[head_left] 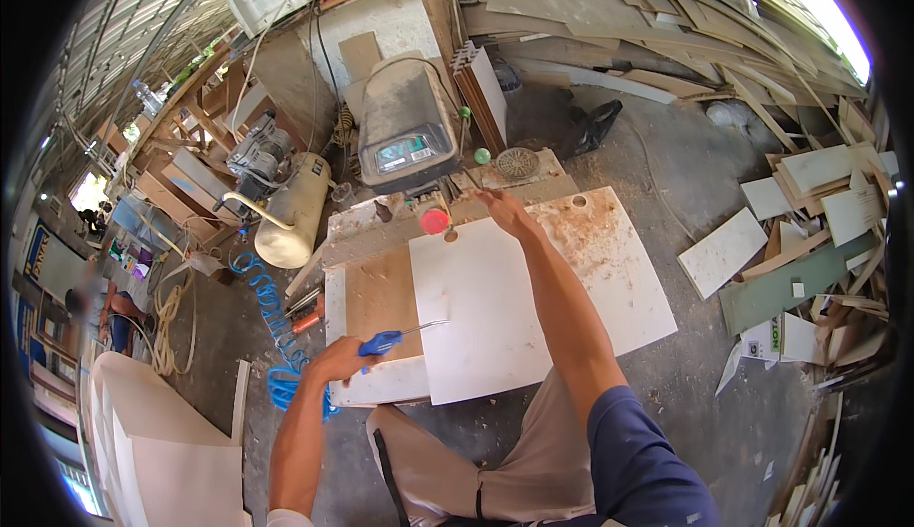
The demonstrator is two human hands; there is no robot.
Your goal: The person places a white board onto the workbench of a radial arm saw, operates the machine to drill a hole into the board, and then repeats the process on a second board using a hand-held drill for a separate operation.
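In my left hand (339, 359) is a blue air blow gun (381, 342), fingers closed round its handle. Its thin metal nozzle points right, over a white sheet (476, 308) lying on the low worktable (367, 389). My right hand (505, 213) reaches across to the table's far side, fingers stretched toward the base of a bench machine (409, 127) with a dusty grey cover. Whether the fingertips touch anything is too small to tell. Sawdust (590, 232) covers the far right of the white surface. A red disc (435, 221) sits near the machine's base.
A blue coiled air hose (255, 284) hangs left of the table, near a cream air compressor (293, 211). Board offcuts (809, 241) pile up at the right. Large panels (162, 441) stand at lower left. Farther left, a person (119, 313) sits low.
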